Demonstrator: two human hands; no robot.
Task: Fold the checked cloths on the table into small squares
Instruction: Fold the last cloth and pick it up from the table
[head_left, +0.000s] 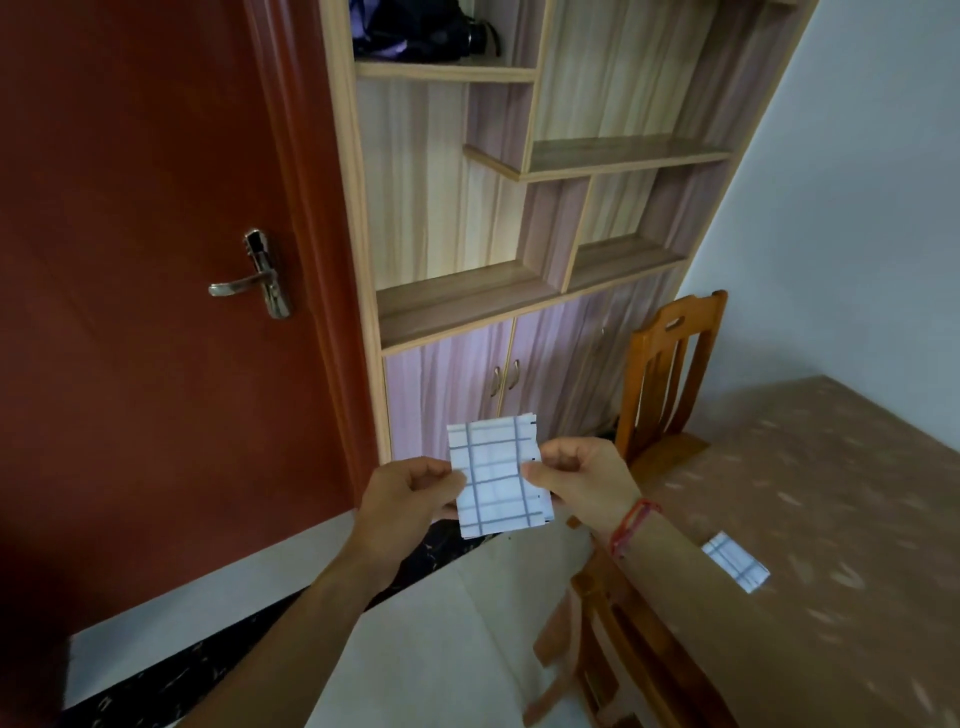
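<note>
— What were the hands doing?

— The left hand (410, 493) pinched the left edge of the checked cloth (496, 478), and the right hand (576, 473) pinched its right edge. It hung between them in the lower middle of the frame, off the table (857, 467).

— How to do it well?

— I'd have lined the corners up by the grid lines, then creased it flat on the table at lower right, beside the folded cloth (735, 561) lying there. A chair (698, 312) stood beyond.
</note>
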